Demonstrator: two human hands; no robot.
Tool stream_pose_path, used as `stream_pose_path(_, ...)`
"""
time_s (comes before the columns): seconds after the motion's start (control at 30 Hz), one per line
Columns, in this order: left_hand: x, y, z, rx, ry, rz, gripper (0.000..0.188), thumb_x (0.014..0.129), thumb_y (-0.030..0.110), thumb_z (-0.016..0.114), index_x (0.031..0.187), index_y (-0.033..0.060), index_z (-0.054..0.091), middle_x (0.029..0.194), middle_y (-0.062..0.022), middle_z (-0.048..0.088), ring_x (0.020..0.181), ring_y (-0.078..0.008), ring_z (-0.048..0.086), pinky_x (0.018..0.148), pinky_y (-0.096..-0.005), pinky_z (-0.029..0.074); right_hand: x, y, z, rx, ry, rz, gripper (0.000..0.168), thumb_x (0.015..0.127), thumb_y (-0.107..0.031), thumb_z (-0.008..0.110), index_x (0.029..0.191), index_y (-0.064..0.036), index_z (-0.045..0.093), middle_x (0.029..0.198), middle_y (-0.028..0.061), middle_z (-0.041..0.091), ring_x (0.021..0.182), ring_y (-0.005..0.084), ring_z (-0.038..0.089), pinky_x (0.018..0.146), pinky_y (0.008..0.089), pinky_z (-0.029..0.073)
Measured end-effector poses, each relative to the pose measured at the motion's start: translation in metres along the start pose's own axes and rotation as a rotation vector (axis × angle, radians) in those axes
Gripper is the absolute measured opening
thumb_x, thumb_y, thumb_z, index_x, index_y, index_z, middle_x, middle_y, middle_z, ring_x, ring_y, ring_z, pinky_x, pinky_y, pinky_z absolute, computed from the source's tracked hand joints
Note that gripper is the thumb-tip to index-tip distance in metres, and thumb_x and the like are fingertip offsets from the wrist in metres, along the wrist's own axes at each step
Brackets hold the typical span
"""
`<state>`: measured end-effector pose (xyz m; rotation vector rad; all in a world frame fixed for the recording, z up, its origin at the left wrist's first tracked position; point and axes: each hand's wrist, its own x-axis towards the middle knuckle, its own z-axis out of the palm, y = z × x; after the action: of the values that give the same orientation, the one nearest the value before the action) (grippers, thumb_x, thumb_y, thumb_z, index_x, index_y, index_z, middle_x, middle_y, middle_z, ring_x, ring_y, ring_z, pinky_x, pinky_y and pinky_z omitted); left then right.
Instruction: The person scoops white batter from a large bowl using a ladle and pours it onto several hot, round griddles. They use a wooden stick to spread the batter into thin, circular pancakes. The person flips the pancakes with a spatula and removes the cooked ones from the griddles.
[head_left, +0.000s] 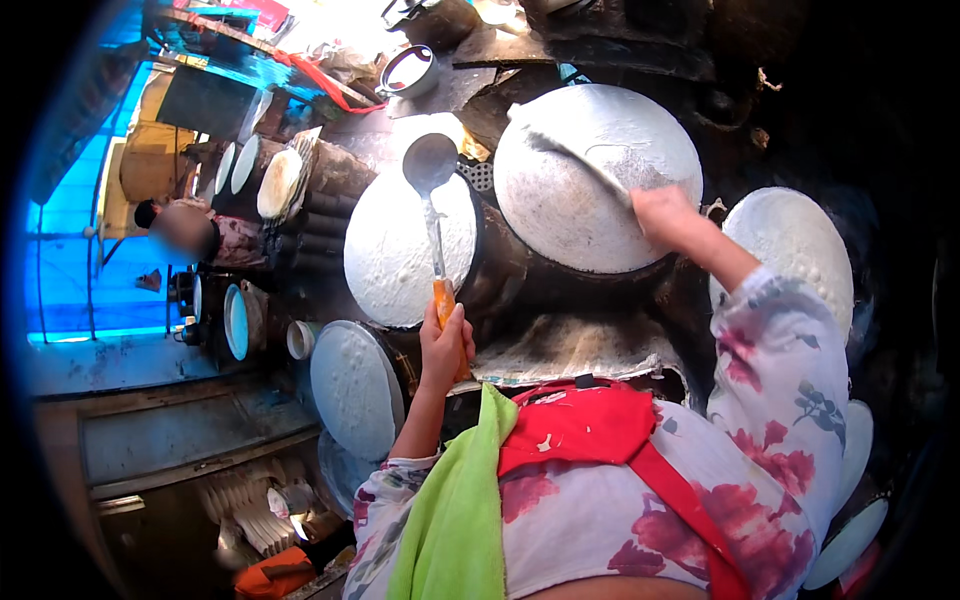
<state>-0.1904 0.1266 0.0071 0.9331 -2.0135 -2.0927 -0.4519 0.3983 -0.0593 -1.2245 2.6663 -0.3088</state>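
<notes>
My left hand (444, 341) grips the orange handle of a metal ladle (430, 169). The ladle's round bowl hangs over the far edge of a round griddle (364, 281) covered with white batter. In my right hand (664, 219) is a long, pale batter-coated spreader (577, 154), reaching across a larger round griddle (570, 225). White batter coats this griddle's far part thickly, while the near left part looks thin and greyish. Beside my right forearm another griddle (787, 240) carries a bubbly white layer. How the spreader's far end is shaped is unclear.
A pot of white liquid (409, 71) stands at the back. Left of it are stacked flatbreads (282, 184) and a person (240, 240). White-coated round pans (356, 382) sit by my left elbow. A perforated metal disc (475, 176) lies between the griddles.
</notes>
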Motion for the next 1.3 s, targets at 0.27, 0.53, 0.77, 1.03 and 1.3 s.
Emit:
stream_pose_path(0.27, -0.003, 0.002, -0.003, 0.017, 0.007, -0.047, 0.031, 0.095, 0.020, 0.046, 0.122, 0.0060, 0.041, 0.062, -0.0011, 0.045, 0.039, -0.0084, 0.040, 0.035, -0.0217, 0.036, 0.037, 0.050, -0.004, 0.010, 0.085, 0.150, 0.011, 0.077, -0.006, 0.048, 0.085, -0.001, 0.054, 0.075, 0.0198, 0.062, 0.075, 0.0369, 0.062, 0.066, 0.0442, 0.048)
stream_pose_path(0.53, -0.017, 0.000, -0.010, -0.035, 0.004, -0.080, 0.033, 0.094, 0.020, 0.047, 0.124, 0.0063, 0.040, 0.061, -0.0012, 0.046, 0.038, -0.0087, 0.041, 0.035, -0.0218, 0.035, -0.038, 0.010, -0.032, 0.038, -0.167, -0.020, 0.017, 0.075, -0.005, 0.049, 0.091, -0.001, 0.055, 0.078, 0.0199, 0.062, 0.077, 0.0368, 0.061, 0.067, 0.0439, 0.048)
stream_pose_path(0.77, -0.011, 0.004, 0.002, -0.059, -0.004, -0.102, 0.032, 0.094, 0.020, 0.047, 0.123, 0.0066, 0.040, 0.061, -0.0014, 0.047, 0.038, -0.0084, 0.041, 0.035, -0.0214, 0.035, 0.048, 0.030, -0.019, 0.020, -0.016, -0.001, 0.013, 0.076, -0.004, 0.048, 0.082, -0.001, 0.059, 0.082, 0.0201, 0.063, 0.080, 0.0368, 0.061, 0.069, 0.0443, 0.048)
stream_pose_path(1.03, -0.028, -0.010, -0.007, -0.056, 0.011, -0.136, 0.031, 0.094, 0.021, 0.047, 0.121, 0.0064, 0.041, 0.061, -0.0013, 0.046, 0.038, -0.0080, 0.040, 0.035, -0.0204, 0.035, -0.043, 0.024, -0.027, 0.018, -0.118, -0.137, 0.009, 0.078, -0.006, 0.047, 0.085, -0.004, 0.052, 0.068, 0.0168, 0.059, 0.069, 0.0360, 0.060, 0.060, 0.0465, 0.045)
stream_pose_path(1.3, -0.028, -0.010, -0.001, -0.027, 0.024, -0.160, 0.031, 0.093, 0.020, 0.050, 0.118, 0.0044, 0.042, 0.062, -0.0014, 0.047, 0.040, -0.0080, 0.043, 0.035, -0.0212, 0.036, 0.013, 0.018, -0.025, 0.034, -0.081, -0.240, 0.008, 0.077, -0.004, 0.048, 0.083, -0.003, 0.053, 0.071, 0.0186, 0.059, 0.074, 0.0377, 0.059, 0.064, 0.0456, 0.046)
